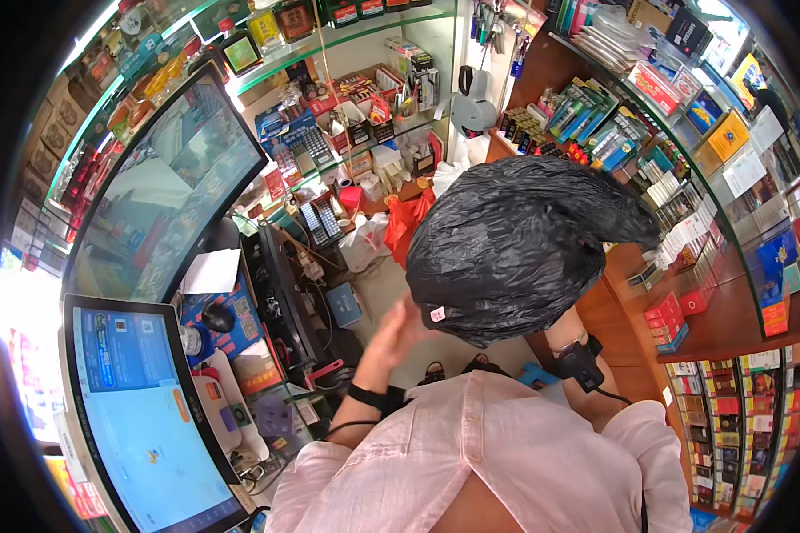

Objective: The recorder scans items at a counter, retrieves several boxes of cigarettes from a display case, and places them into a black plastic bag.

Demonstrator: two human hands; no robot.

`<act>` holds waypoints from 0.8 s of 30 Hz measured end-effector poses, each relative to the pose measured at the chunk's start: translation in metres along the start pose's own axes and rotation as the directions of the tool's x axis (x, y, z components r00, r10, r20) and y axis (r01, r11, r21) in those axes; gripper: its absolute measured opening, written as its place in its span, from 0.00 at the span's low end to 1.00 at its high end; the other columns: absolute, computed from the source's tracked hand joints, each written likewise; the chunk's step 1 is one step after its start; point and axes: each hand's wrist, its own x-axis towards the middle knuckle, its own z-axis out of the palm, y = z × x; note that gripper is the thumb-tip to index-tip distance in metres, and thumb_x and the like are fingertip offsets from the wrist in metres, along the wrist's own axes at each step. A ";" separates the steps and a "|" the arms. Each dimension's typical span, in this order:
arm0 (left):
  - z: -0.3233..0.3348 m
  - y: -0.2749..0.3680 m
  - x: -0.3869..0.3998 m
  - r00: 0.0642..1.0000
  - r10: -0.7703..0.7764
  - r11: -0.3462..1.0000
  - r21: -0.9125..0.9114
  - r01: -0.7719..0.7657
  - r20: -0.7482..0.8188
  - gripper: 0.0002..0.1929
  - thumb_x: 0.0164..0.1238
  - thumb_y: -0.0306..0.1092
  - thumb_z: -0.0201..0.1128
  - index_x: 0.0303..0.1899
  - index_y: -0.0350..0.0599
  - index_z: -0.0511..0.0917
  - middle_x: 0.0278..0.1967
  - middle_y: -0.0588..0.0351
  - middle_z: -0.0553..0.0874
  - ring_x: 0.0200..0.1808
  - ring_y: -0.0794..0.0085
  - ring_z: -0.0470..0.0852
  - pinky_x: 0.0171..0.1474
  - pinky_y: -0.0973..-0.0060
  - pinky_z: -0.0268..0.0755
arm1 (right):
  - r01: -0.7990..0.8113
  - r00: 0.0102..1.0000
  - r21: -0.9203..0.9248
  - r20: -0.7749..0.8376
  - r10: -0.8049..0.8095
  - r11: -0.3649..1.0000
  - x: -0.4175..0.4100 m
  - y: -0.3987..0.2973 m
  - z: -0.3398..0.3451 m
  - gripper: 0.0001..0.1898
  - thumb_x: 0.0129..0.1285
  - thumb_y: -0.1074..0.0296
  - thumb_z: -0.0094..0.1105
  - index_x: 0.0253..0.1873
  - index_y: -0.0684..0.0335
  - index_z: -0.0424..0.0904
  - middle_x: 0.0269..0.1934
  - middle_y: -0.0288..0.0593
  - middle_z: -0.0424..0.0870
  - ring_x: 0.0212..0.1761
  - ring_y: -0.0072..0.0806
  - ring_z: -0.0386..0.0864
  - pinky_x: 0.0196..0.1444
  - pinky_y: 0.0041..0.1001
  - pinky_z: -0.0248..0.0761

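Observation:
A bulging black plastic bag (507,246) is held up in front of my chest, its gathered end (627,213) pointing right. It bears a small pale sticker (437,314) at its lower left. My left hand (400,331) is at the bag's lower left edge, slightly blurred, thumb and fingers spread and not closed on anything. Some of its fingertips pass behind the bag, so contact is unclear. Behind the bag's lower right side my right hand is hidden. Only the right forearm (567,330) shows, with a black strapped device (580,363) at the wrist.
Left stand a lit touchscreen monitor (150,413) and a dark curved monitor (173,180), with a mouse (218,317) nearby. Glass shelves (347,160) of small goods rise ahead. Red bag (403,223) and white bag (367,241) sit beyond my left hand. A glass-topped counter (727,313) with small boxes runs along the right.

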 end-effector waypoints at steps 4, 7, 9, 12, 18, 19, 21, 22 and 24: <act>0.009 -0.013 -0.008 0.997 0.007 0.972 -0.235 0.010 0.074 0.32 0.62 0.56 0.61 0.64 0.48 0.68 0.62 0.54 0.73 0.64 0.59 0.68 0.65 0.51 0.59 | -0.052 0.998 -0.012 -0.038 0.052 0.999 0.016 0.013 -0.008 0.15 0.65 0.66 0.49 0.53 0.68 0.75 0.44 0.47 0.82 0.43 0.30 0.81 0.48 0.28 0.76; 0.041 0.017 0.001 0.994 0.102 0.979 -0.180 -0.096 0.026 0.19 0.65 0.33 0.60 0.56 0.38 0.73 0.53 0.49 0.80 0.53 0.60 0.80 0.57 0.61 0.72 | -0.058 0.996 -0.046 -0.064 0.055 0.997 0.024 0.002 -0.010 0.16 0.66 0.65 0.49 0.53 0.68 0.75 0.44 0.47 0.82 0.43 0.31 0.81 0.48 0.29 0.76; 0.054 0.028 0.003 0.975 0.130 0.984 -0.094 -0.149 -0.182 0.14 0.62 0.15 0.53 0.48 0.32 0.77 0.43 0.48 0.85 0.40 0.64 0.86 0.42 0.70 0.81 | -0.086 0.993 -0.077 -0.084 0.079 0.993 0.036 -0.006 -0.013 0.16 0.67 0.64 0.49 0.53 0.68 0.74 0.43 0.48 0.82 0.43 0.31 0.81 0.48 0.29 0.76; 0.039 0.020 0.000 0.904 0.227 0.968 -0.014 -0.249 -0.362 0.13 0.62 0.15 0.52 0.48 0.31 0.77 0.43 0.46 0.85 0.40 0.64 0.86 0.44 0.70 0.81 | -0.139 0.987 -0.117 -0.100 0.128 0.983 0.061 -0.023 -0.022 0.16 0.68 0.63 0.49 0.53 0.68 0.74 0.43 0.48 0.82 0.43 0.31 0.81 0.48 0.29 0.76; 0.067 -0.008 -0.015 0.708 0.436 0.863 0.037 -0.503 -0.555 0.13 0.63 0.15 0.53 0.48 0.35 0.77 0.45 0.50 0.84 0.43 0.66 0.85 0.44 0.69 0.80 | -0.203 0.974 -0.261 -0.153 0.167 0.944 0.120 -0.067 -0.048 0.17 0.70 0.60 0.48 0.54 0.68 0.74 0.43 0.48 0.82 0.43 0.32 0.81 0.47 0.31 0.76; 0.075 -0.011 -0.015 0.683 0.484 0.826 0.026 -0.564 -0.547 0.14 0.63 0.15 0.53 0.49 0.36 0.77 0.46 0.50 0.83 0.44 0.65 0.84 0.46 0.68 0.80 | -0.235 0.968 -0.271 -0.152 0.199 0.933 0.130 -0.073 -0.059 0.17 0.70 0.60 0.48 0.54 0.68 0.74 0.43 0.48 0.82 0.43 0.32 0.81 0.47 0.31 0.76; 0.084 -0.023 -0.015 0.627 0.561 0.773 0.071 -0.630 -0.541 0.18 0.60 0.14 0.51 0.52 0.37 0.76 0.48 0.50 0.83 0.46 0.65 0.84 0.51 0.68 0.78 | -0.105 0.985 -0.485 -0.170 0.025 0.868 0.148 -0.078 -0.083 0.23 0.72 0.51 0.46 0.57 0.68 0.71 0.44 0.50 0.81 0.42 0.33 0.80 0.48 0.33 0.75; 0.090 -0.031 -0.017 0.597 0.569 0.758 0.079 -0.647 -0.565 0.18 0.60 0.14 0.51 0.52 0.37 0.76 0.48 0.50 0.83 0.46 0.65 0.84 0.51 0.68 0.78 | -0.137 0.984 -0.491 -0.167 0.062 0.860 0.153 -0.079 -0.088 0.23 0.72 0.51 0.46 0.57 0.68 0.71 0.44 0.50 0.81 0.42 0.33 0.80 0.48 0.33 0.75; 0.107 -0.043 -0.023 0.504 0.637 0.683 0.123 -0.720 -0.583 0.19 0.59 0.11 0.51 0.50 0.36 0.77 0.47 0.51 0.83 0.47 0.67 0.83 0.51 0.70 0.76 | -0.072 0.986 -0.646 -0.162 -0.044 0.760 0.158 -0.075 -0.085 0.23 0.72 0.52 0.47 0.58 0.68 0.70 0.47 0.48 0.80 0.45 0.32 0.79 0.50 0.32 0.74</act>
